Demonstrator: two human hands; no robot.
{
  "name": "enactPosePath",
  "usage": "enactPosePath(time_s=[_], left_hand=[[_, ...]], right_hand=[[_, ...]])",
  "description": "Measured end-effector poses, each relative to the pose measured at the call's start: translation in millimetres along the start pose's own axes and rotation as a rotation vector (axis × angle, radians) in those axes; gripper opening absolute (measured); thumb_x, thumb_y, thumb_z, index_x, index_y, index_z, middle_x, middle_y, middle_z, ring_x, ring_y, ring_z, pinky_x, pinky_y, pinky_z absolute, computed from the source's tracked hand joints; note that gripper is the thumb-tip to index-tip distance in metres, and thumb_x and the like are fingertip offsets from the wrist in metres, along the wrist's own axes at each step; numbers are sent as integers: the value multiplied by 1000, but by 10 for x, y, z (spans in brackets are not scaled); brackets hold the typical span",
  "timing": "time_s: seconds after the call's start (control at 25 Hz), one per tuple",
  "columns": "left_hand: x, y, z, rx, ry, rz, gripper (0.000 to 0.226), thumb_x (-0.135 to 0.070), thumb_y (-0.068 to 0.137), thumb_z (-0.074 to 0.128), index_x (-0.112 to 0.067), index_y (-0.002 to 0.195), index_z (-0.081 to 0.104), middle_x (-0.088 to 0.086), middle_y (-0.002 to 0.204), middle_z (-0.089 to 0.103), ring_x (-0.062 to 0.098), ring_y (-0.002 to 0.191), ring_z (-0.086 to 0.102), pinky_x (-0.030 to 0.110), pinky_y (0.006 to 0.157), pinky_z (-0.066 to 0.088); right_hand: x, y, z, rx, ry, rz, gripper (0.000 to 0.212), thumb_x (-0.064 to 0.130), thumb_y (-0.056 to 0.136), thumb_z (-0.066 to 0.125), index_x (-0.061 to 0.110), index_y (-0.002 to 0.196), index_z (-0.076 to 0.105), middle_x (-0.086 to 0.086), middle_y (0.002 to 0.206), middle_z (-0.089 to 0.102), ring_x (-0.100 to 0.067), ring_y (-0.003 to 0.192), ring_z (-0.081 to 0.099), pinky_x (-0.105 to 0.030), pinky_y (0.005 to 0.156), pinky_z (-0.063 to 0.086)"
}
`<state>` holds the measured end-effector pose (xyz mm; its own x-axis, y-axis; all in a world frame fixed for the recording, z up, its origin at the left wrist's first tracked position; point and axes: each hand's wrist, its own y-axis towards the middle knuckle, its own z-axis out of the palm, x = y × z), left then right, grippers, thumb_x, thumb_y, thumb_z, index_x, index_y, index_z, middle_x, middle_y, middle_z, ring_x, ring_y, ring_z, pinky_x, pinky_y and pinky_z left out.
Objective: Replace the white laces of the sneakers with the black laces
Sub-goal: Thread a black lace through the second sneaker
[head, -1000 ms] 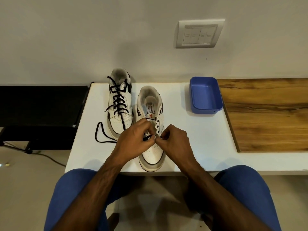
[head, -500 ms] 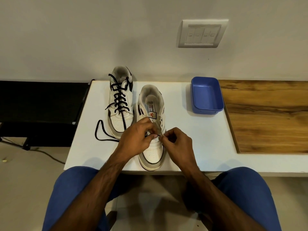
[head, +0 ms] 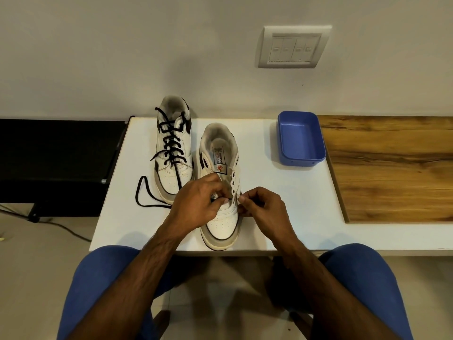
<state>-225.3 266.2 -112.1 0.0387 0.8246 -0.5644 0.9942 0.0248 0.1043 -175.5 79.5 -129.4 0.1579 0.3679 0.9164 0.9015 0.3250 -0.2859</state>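
Two white sneakers stand on the white table (head: 282, 204), toes toward me. The left sneaker (head: 174, 153) is threaded with a black lace whose loose end loops on the table (head: 142, 192). On the right sneaker (head: 221, 224) the upper eyelets are bare. My left hand (head: 196, 204) pinches a short stretch of black lace (head: 221, 199) over its lowest eyelets. My right hand (head: 263, 207) pinches at the shoe's right eyelet flap; the lace's far end is hidden under its fingers.
A blue plastic tray (head: 301, 138) stands at the back of the table, right of the shoes. A wooden board (head: 392, 168) lies further right. A black bench (head: 54, 163) adjoins the table's left edge. My knees sit under the front edge.
Both hands stay at the lower eyelets of the right sneaker. They have drawn slightly apart, and a short piece of black lace now shows between them.
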Motion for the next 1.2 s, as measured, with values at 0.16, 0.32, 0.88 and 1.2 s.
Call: enactPosePath(time_s=[0.16, 0.32, 0.88, 1.2], left_hand=[[-7, 5, -16, 1, 88, 73, 9, -22, 83, 78, -28, 84, 71, -18, 89, 59, 8, 73, 60, 10, 58, 28], [-3, 9, 15, 9, 27, 34, 11, -19, 84, 77, -26, 84, 70, -13, 90, 63, 9, 77, 61, 16, 60, 36], [30, 70, 164, 37, -135, -136, 20, -13, 81, 79, -30, 80, 68, -19, 85, 63, 4, 87, 61, 46, 87, 50], [57, 94, 169, 72, -223, -167, 18, -8, 81, 79, -25, 80, 71, -16, 87, 67, 7, 90, 63, 38, 86, 51]], right_hand=[[0, 15, -3, 10, -6, 17, 5, 24, 97, 66, 20, 93, 68, 6, 84, 74, -9, 77, 73, -26, 78, 61], [9, 16, -4, 10, -18, 18, 5, 21, 98, 63, 17, 97, 66, 1, 89, 73, -11, 78, 72, -16, 70, 57], [7, 2, 34, -26, -85, -16, 4, 22, 99, 63, 19, 97, 63, 3, 89, 70, -13, 82, 71, -33, 83, 61], [105, -56, 30, 0, -211, -81, 8, 28, 97, 65, 23, 100, 59, 15, 86, 61, -4, 79, 63, -6, 67, 44]])
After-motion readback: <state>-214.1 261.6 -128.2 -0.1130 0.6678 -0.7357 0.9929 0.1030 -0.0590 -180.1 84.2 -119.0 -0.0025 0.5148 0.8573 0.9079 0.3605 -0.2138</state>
